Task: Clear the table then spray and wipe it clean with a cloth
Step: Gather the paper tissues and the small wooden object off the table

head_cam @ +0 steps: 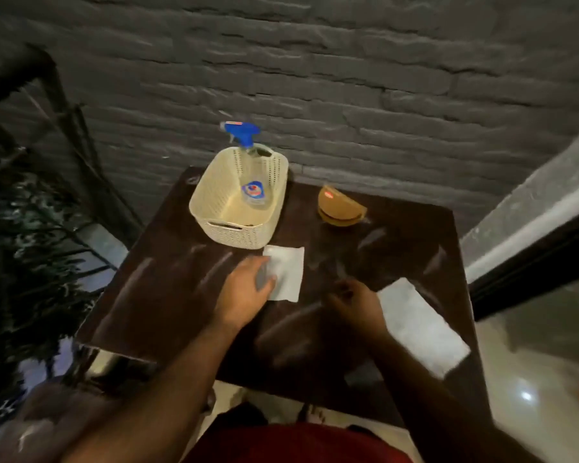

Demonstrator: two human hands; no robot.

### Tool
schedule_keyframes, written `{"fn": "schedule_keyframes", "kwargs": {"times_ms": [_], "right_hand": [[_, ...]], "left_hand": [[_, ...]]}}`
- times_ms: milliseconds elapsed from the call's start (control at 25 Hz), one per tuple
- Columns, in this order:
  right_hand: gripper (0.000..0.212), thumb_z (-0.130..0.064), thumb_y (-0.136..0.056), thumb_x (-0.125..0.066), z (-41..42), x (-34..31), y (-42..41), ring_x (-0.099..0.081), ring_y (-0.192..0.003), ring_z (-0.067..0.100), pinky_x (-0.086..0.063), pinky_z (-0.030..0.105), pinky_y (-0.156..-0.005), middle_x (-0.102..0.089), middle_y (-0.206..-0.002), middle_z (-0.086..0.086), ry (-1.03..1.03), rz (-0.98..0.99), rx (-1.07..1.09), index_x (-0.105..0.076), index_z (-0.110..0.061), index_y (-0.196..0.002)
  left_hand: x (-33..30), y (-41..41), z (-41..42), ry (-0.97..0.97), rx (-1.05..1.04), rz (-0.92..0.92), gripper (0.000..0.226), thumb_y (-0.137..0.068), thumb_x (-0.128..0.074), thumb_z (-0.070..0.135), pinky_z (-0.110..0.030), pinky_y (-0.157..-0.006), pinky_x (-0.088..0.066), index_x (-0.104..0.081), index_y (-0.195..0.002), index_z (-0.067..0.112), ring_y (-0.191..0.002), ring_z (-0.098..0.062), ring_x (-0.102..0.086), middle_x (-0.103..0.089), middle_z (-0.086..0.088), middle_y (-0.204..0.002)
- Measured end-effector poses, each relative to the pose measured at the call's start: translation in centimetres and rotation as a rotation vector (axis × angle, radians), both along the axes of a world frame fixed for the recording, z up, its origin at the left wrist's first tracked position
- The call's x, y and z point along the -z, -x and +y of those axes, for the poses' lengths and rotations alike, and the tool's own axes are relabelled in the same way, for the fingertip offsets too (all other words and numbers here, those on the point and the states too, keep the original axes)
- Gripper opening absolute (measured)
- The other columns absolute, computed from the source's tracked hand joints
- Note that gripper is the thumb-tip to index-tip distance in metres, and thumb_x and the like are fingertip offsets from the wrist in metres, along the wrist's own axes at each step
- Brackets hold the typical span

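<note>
Clearing: looks like the step in hand, with loose things lying on the dark bench (pixel 168 295) and no spraying begun.
Left hand (pixel 248 289): reaching over a white square of paper or cloth (pixel 286 274), fingers loosely curled around a small grey item I can't name; the hand overlaps the square's near-left edge.
Right hand (pixel 355 300): hovering just over the bench, fingers curled inward; the blur hides whether it pinches anything, so I cannot tell.
Folded white cloth (pixel 422 324): lying just beside the right hand, toward the bench's right edge, untouched.
Spray bottle (pixel 248 168): standing in the cream basket (pixel 214 195) at the far side, blue trigger head above the rim.
Tan lidded container (pixel 340 207): sitting right of the basket, apart from it.
Next move: my guess is the small pieces go into the basket; it calls for lifting the thin square cleanly off the bench.
</note>
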State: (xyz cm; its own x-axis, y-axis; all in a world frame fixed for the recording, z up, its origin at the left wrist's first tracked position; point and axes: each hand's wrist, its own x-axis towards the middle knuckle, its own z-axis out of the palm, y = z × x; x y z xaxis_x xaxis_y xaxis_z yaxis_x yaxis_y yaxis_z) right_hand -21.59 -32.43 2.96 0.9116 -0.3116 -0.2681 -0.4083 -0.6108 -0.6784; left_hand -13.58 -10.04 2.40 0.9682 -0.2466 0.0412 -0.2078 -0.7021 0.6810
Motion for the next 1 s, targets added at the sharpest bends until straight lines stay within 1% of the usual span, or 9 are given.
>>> {"fn": "schedule_keyframes", "kwargs": {"times_ms": [80,200,320,400,480,600,680,760,1000], "right_hand": [[0.031,-0.032,-0.086,-0.069,-0.5,0.9,1.1,-0.068,-0.100,0.020,-0.051,0.028,-0.088,-0.071,-0.107,0.000,0.008,0.053,0.029,-0.067,-0.019,-0.114],[0.029,-0.031,-0.084,-0.070,-0.6,1.4,1.2,-0.068,-0.096,0.021,-0.051,0.029,-0.084,-0.072,-0.106,0.003,0.022,0.059,0.118,-0.068,-0.019,-0.110],[0.031,-0.030,-0.084,-0.070,0.1,1.3,-0.4,-0.068,-0.096,0.023,-0.048,0.028,-0.082,-0.072,-0.106,0.005,0.042,0.066,0.187,-0.067,-0.016,-0.111],[0.032,-0.028,-0.084,-0.071,1.0,1.1,-1.3,-0.068,-0.097,0.024,-0.049,0.028,-0.083,-0.073,-0.107,0.005,0.041,0.071,0.210,-0.067,-0.015,-0.113],[0.031,-0.029,-0.084,-0.071,2.0,1.4,-1.8,-0.068,-0.099,0.022,-0.052,0.032,-0.088,-0.072,-0.108,0.004,0.023,0.063,0.252,-0.067,-0.017,-0.112],[0.030,-0.028,-0.086,-0.071,3.2,2.0,-1.3,-0.065,-0.103,0.021,-0.050,0.032,-0.094,-0.070,-0.112,0.002,-0.038,0.120,0.309,-0.067,-0.017,-0.113],[0.031,-0.028,-0.086,-0.071,3.8,2.3,-0.5,-0.065,-0.105,0.020,-0.049,0.031,-0.094,-0.070,-0.112,0.003,-0.053,0.174,0.323,-0.066,-0.016,-0.114],[0.031,-0.029,-0.086,-0.071,4.2,2.7,0.4,-0.065,-0.104,0.020,-0.049,0.029,-0.092,-0.070,-0.113,0.003,-0.038,0.215,0.336,-0.066,-0.016,-0.114],[0.031,-0.031,-0.086,-0.071,3.6,2.8,1.9,-0.064,-0.099,0.013,-0.053,0.028,-0.089,-0.068,-0.114,-0.001,-0.032,0.303,0.345,-0.066,-0.020,-0.115]], "left_hand": [[1.0,-0.8,-1.0,-0.025,0.011,0.071,0.043,-0.086,-0.065,0.031,-0.037,-0.097,-0.047,-0.057,-0.125,0.017,-0.110,-0.018,-0.059,-0.062,-0.002,-0.122],[2.2,-2.5,-1.6,-0.045,0.026,0.159,0.046,-0.086,-0.067,0.029,-0.037,-0.096,-0.048,-0.055,-0.127,0.012,-0.108,-0.020,-0.060,-0.062,-0.006,-0.122],[3.5,-4.9,-1.2,-0.097,0.038,0.241,0.048,-0.086,-0.067,0.029,-0.039,-0.099,-0.046,-0.053,-0.129,0.012,-0.114,-0.023,-0.057,-0.059,-0.007,-0.127],[4.4,-6.3,-0.9,-0.150,0.054,0.287,0.050,-0.084,-0.068,0.031,-0.042,-0.098,-0.046,-0.053,-0.128,0.012,-0.113,-0.025,-0.056,-0.059,-0.008,-0.126],[5.6,-7.5,-0.7,-0.197,0.071,0.365,0.056,-0.081,-0.072,0.034,-0.043,-0.097,-0.046,-0.051,-0.127,0.010,-0.114,-0.027,-0.054,-0.057,-0.009,-0.125],[7.8,-8.3,-1.2,-0.243,-0.016,0.503,0.067,-0.074,-0.079,0.036,-0.042,-0.090,-0.050,-0.050,-0.127,0.007,-0.112,-0.029,-0.056,-0.056,-0.012,-0.124],[9.0,-8.4,-1.9,-0.277,-0.073,0.532,0.070,-0.071,-0.080,0.038,-0.042,-0.087,-0.051,-0.050,-0.126,0.006,-0.111,-0.032,-0.057,-0.057,-0.015,-0.124],[9.6,-8.5,-2.7,-0.285,-0.131,0.541,0.071,-0.071,-0.081,0.037,-0.043,-0.087,-0.049,-0.050,-0.127,0.005,-0.112,-0.034,-0.056,-0.057,-0.017,-0.125],[10.5,-9.4,-4.2,-0.222,-0.265,0.601,0.070,-0.070,-0.083,0.027,-0.049,-0.087,-0.049,-0.051,-0.123,-0.005,-0.110,-0.043,-0.057,-0.058,-0.026,-0.123]]}}
